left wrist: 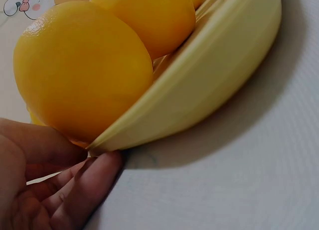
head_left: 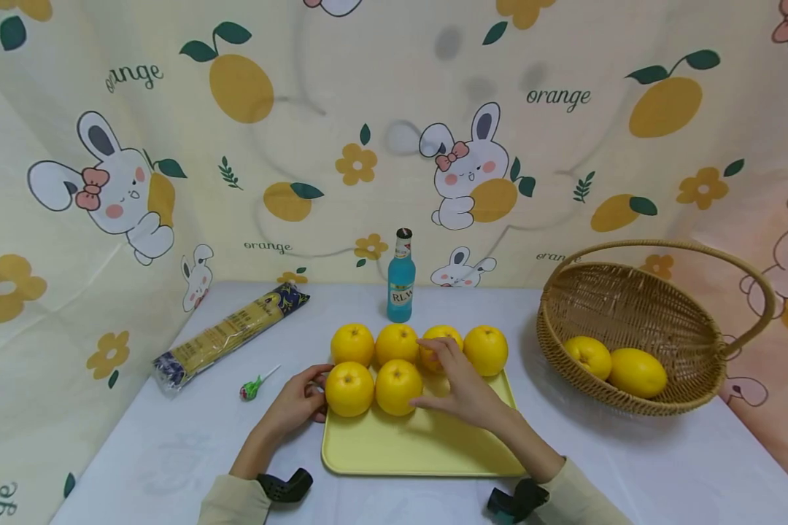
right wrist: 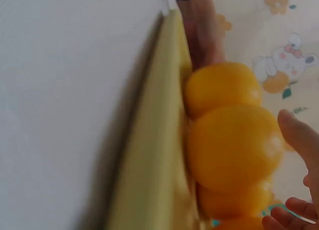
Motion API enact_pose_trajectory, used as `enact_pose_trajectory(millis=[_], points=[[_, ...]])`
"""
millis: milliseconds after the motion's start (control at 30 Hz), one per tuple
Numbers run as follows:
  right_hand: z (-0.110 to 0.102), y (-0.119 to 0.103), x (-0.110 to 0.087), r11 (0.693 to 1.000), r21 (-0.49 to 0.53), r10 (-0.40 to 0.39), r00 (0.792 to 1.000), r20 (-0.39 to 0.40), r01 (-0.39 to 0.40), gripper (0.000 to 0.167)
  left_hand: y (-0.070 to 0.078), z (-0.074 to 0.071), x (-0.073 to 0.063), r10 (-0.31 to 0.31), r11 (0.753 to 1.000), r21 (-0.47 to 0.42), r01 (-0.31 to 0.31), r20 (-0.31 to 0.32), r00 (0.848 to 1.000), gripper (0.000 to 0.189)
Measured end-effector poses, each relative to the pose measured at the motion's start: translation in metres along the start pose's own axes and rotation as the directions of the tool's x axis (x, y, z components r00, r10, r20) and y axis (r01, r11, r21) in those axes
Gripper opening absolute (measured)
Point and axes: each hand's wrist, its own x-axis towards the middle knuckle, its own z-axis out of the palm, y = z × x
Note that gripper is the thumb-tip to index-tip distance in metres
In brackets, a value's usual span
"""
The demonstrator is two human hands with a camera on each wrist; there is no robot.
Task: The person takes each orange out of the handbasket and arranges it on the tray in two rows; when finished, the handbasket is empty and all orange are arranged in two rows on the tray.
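Observation:
A pale yellow tray (head_left: 427,445) holds several round yellow oranges, a back row and two in front. My left hand (head_left: 295,401) is at the tray's left edge. In the left wrist view its thumb and fingers (left wrist: 102,182) pinch the rim beside the front left orange (left wrist: 82,73). Over the tray, my right hand (head_left: 462,390) has thumb and fingers spread apart with nothing gripped. Its thumb tip is close to the front right orange (head_left: 398,387), and its fingers partly cover a back-row orange (head_left: 441,337). The right wrist view shows the thumb (right wrist: 299,135) apart from the nearest orange (right wrist: 234,148).
A wicker basket (head_left: 630,292) with two yellow fruits (head_left: 638,372) leans open at the right. Behind the tray stands a blue bottle (head_left: 401,281). At the left lie a long gold and navy packet (head_left: 230,332) and a lollipop (head_left: 251,389). A patterned curtain (head_left: 368,95) hangs behind.

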Motion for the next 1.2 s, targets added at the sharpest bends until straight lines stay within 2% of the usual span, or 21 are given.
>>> enact_pose_trajectory(millis=[133,333,433,567,667,767,900,967,1100,1200], points=[[-0.019,0.005,-0.004,0.999,0.02,0.036,0.998,-0.048,-0.035,0.074,0.0,0.001,0.0,-0.013,1.0,0.001,0.013,-0.007,1.0,0.055],[-0.063,0.022,-0.012,0.996,-0.089,0.006,0.982,-0.189,-0.023,0.052,0.002,0.001,-0.001,-0.021,1.0,0.005,0.021,-0.008,1.0,0.054],[-0.09,0.032,-0.017,0.99,-0.138,0.001,0.966,-0.259,-0.038,0.041,0.003,0.001,-0.001,-0.022,1.0,0.002,0.022,-0.014,1.0,0.054],[-0.125,0.045,-0.022,0.986,-0.154,-0.001,0.938,-0.347,-0.056,0.029,0.004,0.002,-0.002,-0.031,0.999,0.008,0.031,-0.028,0.999,0.053],[-0.15,0.054,-0.026,0.983,-0.164,0.012,0.924,-0.382,-0.08,0.023,0.007,0.003,-0.004,-0.042,0.999,0.009,0.042,-0.035,0.999,0.053],[-0.172,0.06,-0.032,0.971,-0.169,0.098,0.924,-0.371,-0.17,0.018,0.017,0.004,-0.009,-0.045,0.999,0.008,0.045,-0.031,0.999,0.052],[-0.2,0.069,-0.037,0.932,-0.179,0.254,0.92,-0.298,-0.316,0.021,0.031,0.005,-0.016,-0.05,0.999,0.012,0.05,-0.027,0.998,0.051],[-0.213,0.075,-0.039,0.912,-0.192,0.308,0.915,-0.261,-0.362,0.024,0.034,0.005,-0.018,-0.055,0.998,0.013,0.055,-0.028,0.998,0.05],[-0.237,0.089,-0.044,0.887,-0.224,0.361,0.909,-0.208,-0.403,0.029,0.036,0.005,-0.02,-0.047,0.999,0.012,0.048,-0.03,0.998,0.05],[-0.25,0.101,-0.049,0.856,-0.223,0.432,0.882,-0.189,-0.467,0.035,0.034,0.005,-0.019,-0.039,0.999,0.01,0.04,-0.032,0.999,0.051]])
